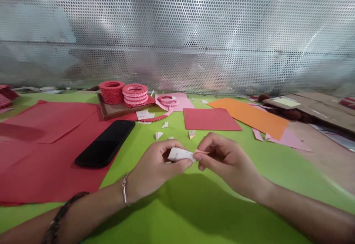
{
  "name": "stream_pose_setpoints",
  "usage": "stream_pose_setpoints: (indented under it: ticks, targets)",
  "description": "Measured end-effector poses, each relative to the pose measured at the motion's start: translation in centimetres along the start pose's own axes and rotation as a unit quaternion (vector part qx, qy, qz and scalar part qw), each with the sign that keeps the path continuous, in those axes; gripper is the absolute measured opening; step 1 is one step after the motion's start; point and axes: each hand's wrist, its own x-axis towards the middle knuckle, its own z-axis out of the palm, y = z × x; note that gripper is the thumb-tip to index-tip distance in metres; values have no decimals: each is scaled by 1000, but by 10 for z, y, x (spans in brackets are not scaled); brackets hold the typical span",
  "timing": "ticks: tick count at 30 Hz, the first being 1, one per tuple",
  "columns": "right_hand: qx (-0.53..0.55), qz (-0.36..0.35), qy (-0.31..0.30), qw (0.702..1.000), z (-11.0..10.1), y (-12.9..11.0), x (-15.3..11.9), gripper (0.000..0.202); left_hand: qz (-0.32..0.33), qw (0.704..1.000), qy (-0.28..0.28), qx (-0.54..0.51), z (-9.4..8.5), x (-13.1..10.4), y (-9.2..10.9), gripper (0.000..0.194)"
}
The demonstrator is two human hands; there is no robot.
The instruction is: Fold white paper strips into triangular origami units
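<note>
White paper (177,154), a small piece with printed marks, sits between your two hands, just below the centre of the frame. Your left hand (155,170) pinches it between thumb and fingers, while your right hand (231,161) grips its right end, fingertips drawn close, where a pinkish tip shows. Just above them in the frame, pale scraps (158,136) lie loose on the green worktop (177,124), near a red card (212,119). At left, a black phone (107,144) rests mostly on red sheets (69,177); above it, stacked rings (111,95) in red and pink stand on a brown tray (109,110). An orange sheet (251,116) lies at right.
</note>
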Motion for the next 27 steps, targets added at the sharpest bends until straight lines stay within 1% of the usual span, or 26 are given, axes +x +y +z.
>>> stream_pose_setpoints:
  ticks: [3,6,9,11,13,16,18,20,23,24,25,27]
  targets:
    - [-2,29,-51,998,-1,1,1,10,5,1000,15,-26,0,2,-2,14]
    - [-20,39,-91,995,-1,1,1,18,24,999,27,-11,1,2,-4,13]
    - [-19,28,-77,996,0,1,0,20,70,992,60,81,1,1,-4,12]
    - [-15,14,-63,998,1,1,-1,19,116,978,77,153,0,0,-3,14]
    - [-17,0,-64,998,3,1,-3,18,159,959,78,221,-1,-1,-2,15]
    - [-32,-6,-87,996,3,3,-4,15,186,936,58,294,-3,-1,-2,14]
    - [-52,-7,-111,992,2,5,-3,13,181,931,35,316,-2,-1,-3,17]
    - [-94,-16,-130,987,-1,7,-2,12,169,930,8,326,-2,0,-4,19]
    - [-194,-60,-134,970,-4,9,1,3,151,928,-46,339,-1,0,-7,20]
    - [-223,-76,-129,963,-5,8,1,3,147,925,-63,344,-1,0,-8,18]
    - [-239,-88,-124,959,-5,8,1,5,146,922,-79,349,0,0,-9,16]
    - [-235,-97,-115,960,-5,6,1,6,152,918,-103,351,1,0,-10,12]
